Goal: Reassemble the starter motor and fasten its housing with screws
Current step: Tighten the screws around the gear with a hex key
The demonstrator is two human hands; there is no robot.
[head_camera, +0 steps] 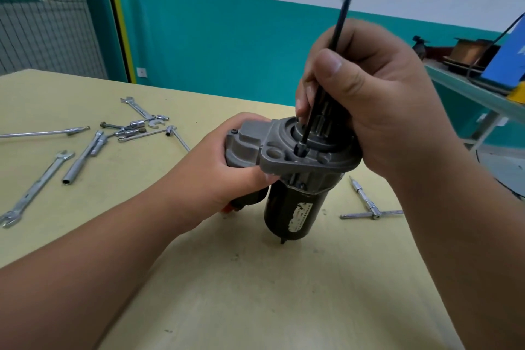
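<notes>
The right hand (383,111) is hiding the far side of the starter motor (295,207), and the spot under the tip of the hex key (338,37) is too dark to make out. The motor is standing upright on the table (255,278) between both hands: the left hand (235,167) is gripping its grey housing (284,159) from the left, and the right is pinching the key above it.

- Grey housing (298,162) atop the starter motor (295,207): matt cast metal, faintly grainy.
- Motor's barrel below it: dull black paint, and a scuffed, flaking white label.
- Hex key (341,17) above the motor: slim dark metal, slight sheen.
- Wrenches (37,187) left of the motor: bright, polished chrome.
- Table (255,293) under the motor: smooth, matt, pale yellow.
</notes>
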